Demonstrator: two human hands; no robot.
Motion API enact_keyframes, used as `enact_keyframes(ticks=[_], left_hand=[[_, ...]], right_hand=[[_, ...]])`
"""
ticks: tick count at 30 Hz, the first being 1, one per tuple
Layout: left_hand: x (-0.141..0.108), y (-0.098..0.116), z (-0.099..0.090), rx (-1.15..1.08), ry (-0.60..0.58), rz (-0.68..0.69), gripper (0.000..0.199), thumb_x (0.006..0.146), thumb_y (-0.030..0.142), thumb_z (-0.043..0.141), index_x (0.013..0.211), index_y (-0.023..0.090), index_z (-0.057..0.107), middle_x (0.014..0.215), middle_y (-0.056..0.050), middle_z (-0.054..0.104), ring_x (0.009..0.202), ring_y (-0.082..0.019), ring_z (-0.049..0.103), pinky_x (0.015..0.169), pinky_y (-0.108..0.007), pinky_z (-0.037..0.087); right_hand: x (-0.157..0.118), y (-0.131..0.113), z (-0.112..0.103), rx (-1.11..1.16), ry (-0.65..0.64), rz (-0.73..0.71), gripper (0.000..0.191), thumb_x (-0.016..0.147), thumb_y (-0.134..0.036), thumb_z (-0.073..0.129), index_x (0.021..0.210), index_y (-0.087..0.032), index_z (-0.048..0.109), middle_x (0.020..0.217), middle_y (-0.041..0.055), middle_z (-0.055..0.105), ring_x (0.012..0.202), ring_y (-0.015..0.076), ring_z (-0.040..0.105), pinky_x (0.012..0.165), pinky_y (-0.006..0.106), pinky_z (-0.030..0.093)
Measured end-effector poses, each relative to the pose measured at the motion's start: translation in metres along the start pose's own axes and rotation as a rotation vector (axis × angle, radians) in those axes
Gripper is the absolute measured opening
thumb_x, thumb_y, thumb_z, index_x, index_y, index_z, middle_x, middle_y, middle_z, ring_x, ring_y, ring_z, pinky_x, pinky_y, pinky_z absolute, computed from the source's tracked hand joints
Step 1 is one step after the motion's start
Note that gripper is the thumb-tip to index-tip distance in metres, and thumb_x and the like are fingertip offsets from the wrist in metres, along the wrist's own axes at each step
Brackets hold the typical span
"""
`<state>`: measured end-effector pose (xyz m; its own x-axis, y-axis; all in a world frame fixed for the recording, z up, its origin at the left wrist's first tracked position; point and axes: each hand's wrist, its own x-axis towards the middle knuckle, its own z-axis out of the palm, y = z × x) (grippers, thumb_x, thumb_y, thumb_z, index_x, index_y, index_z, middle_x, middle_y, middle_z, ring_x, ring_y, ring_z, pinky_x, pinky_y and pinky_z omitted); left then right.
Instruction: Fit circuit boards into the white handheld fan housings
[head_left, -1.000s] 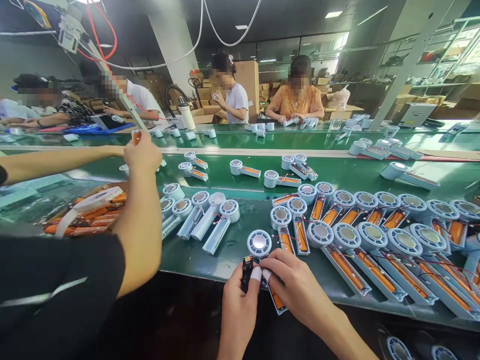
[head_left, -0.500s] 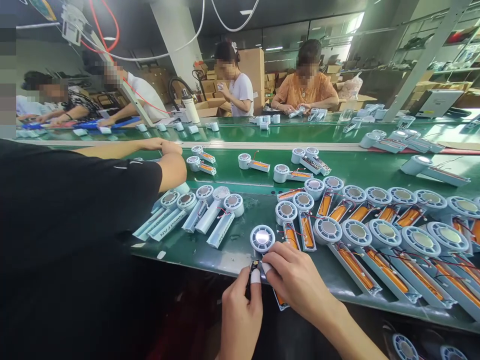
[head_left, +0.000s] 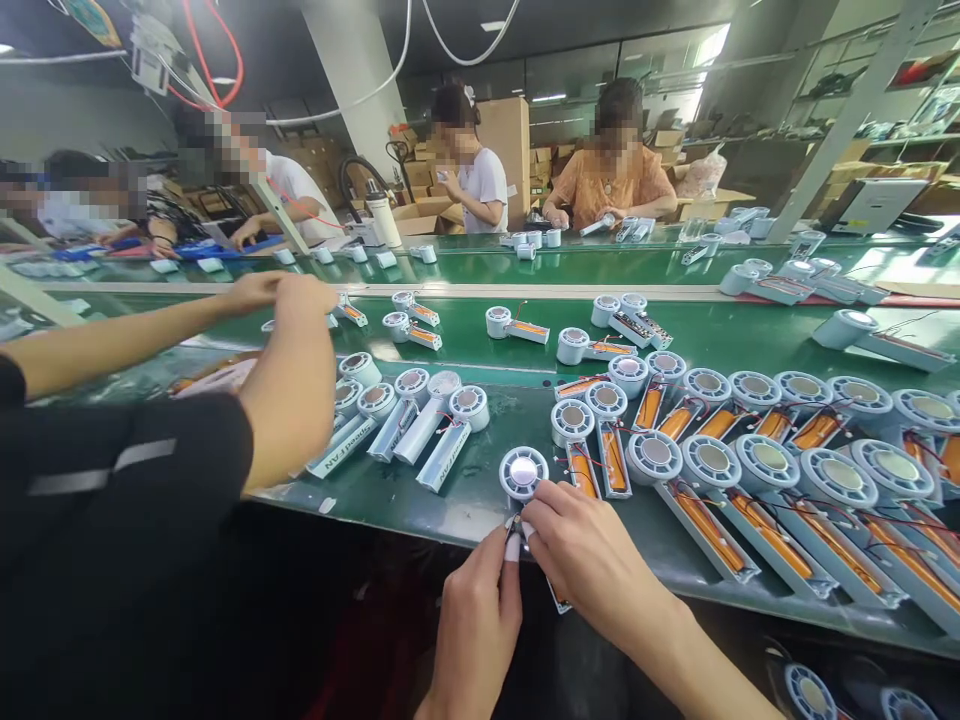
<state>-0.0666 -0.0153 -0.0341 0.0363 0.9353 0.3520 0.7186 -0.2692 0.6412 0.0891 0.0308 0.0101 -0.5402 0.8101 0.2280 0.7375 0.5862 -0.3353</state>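
At the bench's front edge, a light blue fan unit [head_left: 523, 473] lies with its round head up and its handle running down beneath my right hand [head_left: 589, 545]. My left hand [head_left: 480, 600] pinches a small dark part [head_left: 514, 527] between thumb and fingers. The fingers of my right hand are closed at the same spot, just below the fan head; what they grip is too small to make out. White covers show on some fingertips. An orange piece shows in the handle's lower end, past the bench edge.
Rows of open fan units [head_left: 712, 463] with orange cells and red wires lie right. Closed units [head_left: 446, 455] lie left. A co-worker's arms [head_left: 292, 380] reach across from the left. More units [head_left: 517, 327] rest on the green belt [head_left: 720, 330]; people sit beyond.
The co-worker's arms and dark sleeve at left have moved left, uncovering more units. Units on the belt have shifted slightly right. My left hand has drawn slightly closer to my right hand.
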Motion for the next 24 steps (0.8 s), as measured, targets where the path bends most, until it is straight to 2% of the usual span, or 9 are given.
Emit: enact_keyframes(ticks=[3, 6, 10, 13, 16, 18, 20, 22, 24], left_hand=[[0.004, -0.006, -0.007, -0.022, -0.083, 0.023, 0.026, 0.097, 0.017, 0.041, 0.104, 0.021, 0.066, 0.084, -0.004, 0.076, 0.073, -0.018, 0.073, 0.063, -0.023, 0.051], [0.010, -0.008, -0.014, -0.088, -0.181, 0.010, 0.025, 0.100, 0.021, 0.041, 0.092, 0.023, 0.064, 0.077, -0.001, 0.071, 0.067, -0.016, 0.068, 0.062, -0.022, 0.047], [0.017, -0.009, -0.020, -0.110, -0.286, -0.006, 0.028, 0.101, 0.023, 0.039, 0.082, 0.023, 0.059, 0.074, 0.000, 0.067, 0.064, -0.016, 0.063, 0.061, -0.023, 0.044], [0.020, -0.010, -0.023, -0.099, -0.334, -0.011, 0.029, 0.101, 0.025, 0.038, 0.079, 0.022, 0.057, 0.071, 0.000, 0.065, 0.062, -0.016, 0.061, 0.059, -0.023, 0.044], [0.021, -0.010, -0.024, -0.110, -0.343, -0.017, 0.031, 0.102, 0.027, 0.037, 0.080, 0.022, 0.060, 0.072, -0.001, 0.065, 0.064, -0.017, 0.061, 0.060, -0.024, 0.046], [0.020, -0.011, -0.023, -0.134, -0.312, -0.010, 0.031, 0.103, 0.028, 0.038, 0.087, 0.022, 0.064, 0.084, -0.004, 0.070, 0.074, -0.018, 0.066, 0.068, -0.025, 0.051], [0.018, -0.011, -0.019, -0.169, -0.232, -0.004, 0.030, 0.102, 0.028, 0.039, 0.099, 0.022, 0.068, 0.109, -0.009, 0.071, 0.097, -0.021, 0.069, 0.086, -0.030, 0.054], [0.015, -0.013, -0.016, -0.199, -0.155, -0.019, 0.030, 0.102, 0.027, 0.041, 0.112, 0.022, 0.069, 0.132, -0.011, 0.065, 0.120, -0.022, 0.063, 0.103, -0.034, 0.050], [0.012, -0.013, -0.013, -0.223, -0.133, -0.048, 0.032, 0.102, 0.025, 0.042, 0.119, 0.023, 0.068, 0.141, -0.010, 0.061, 0.131, -0.022, 0.058, 0.110, -0.037, 0.046]], right_hand=[[0.000, 0.008, -0.002, 0.184, -0.020, 0.002, 0.019, 0.097, -0.008, 0.053, 0.088, -0.018, 0.066, 0.089, 0.0020, 0.063, 0.076, 0.0160, 0.060, 0.063, 0.027, 0.040], [-0.002, 0.018, -0.002, 0.359, -0.014, 0.006, 0.017, 0.099, -0.010, 0.053, 0.098, -0.019, 0.067, 0.092, 0.0019, 0.064, 0.080, 0.0153, 0.062, 0.070, 0.025, 0.045], [-0.005, 0.026, -0.001, 0.422, -0.014, -0.072, 0.025, 0.099, -0.012, 0.052, 0.119, -0.021, 0.065, 0.102, 0.0046, 0.067, 0.089, 0.0180, 0.064, 0.078, 0.027, 0.048], [-0.004, 0.027, 0.003, 0.418, -0.003, -0.135, 0.021, 0.101, -0.014, 0.050, 0.108, -0.019, 0.069, 0.100, 0.0061, 0.067, 0.091, 0.0190, 0.064, 0.080, 0.028, 0.050], [-0.003, 0.022, 0.006, 0.381, 0.047, -0.111, 0.022, 0.101, -0.013, 0.048, 0.104, -0.019, 0.069, 0.098, 0.0064, 0.067, 0.089, 0.0195, 0.064, 0.079, 0.030, 0.051], [-0.005, 0.017, 0.005, 0.384, 0.070, -0.063, 0.021, 0.100, -0.013, 0.049, 0.103, -0.020, 0.069, 0.096, 0.0050, 0.068, 0.087, 0.0190, 0.064, 0.077, 0.030, 0.051], [-0.010, 0.013, 0.001, 0.447, 0.102, -0.007, 0.018, 0.100, -0.015, 0.052, 0.107, -0.022, 0.067, 0.097, 0.0039, 0.068, 0.085, 0.0179, 0.064, 0.075, 0.029, 0.053], [-0.020, 0.011, -0.003, 0.521, 0.175, 0.058, 0.019, 0.099, -0.017, 0.053, 0.112, -0.023, 0.065, 0.099, 0.0042, 0.068, 0.082, 0.0170, 0.065, 0.074, 0.027, 0.055], [-0.032, 0.010, -0.006, 0.521, 0.260, 0.142, 0.021, 0.099, -0.019, 0.052, 0.116, -0.024, 0.063, 0.100, 0.0051, 0.068, 0.078, 0.0164, 0.066, 0.070, 0.026, 0.056]])
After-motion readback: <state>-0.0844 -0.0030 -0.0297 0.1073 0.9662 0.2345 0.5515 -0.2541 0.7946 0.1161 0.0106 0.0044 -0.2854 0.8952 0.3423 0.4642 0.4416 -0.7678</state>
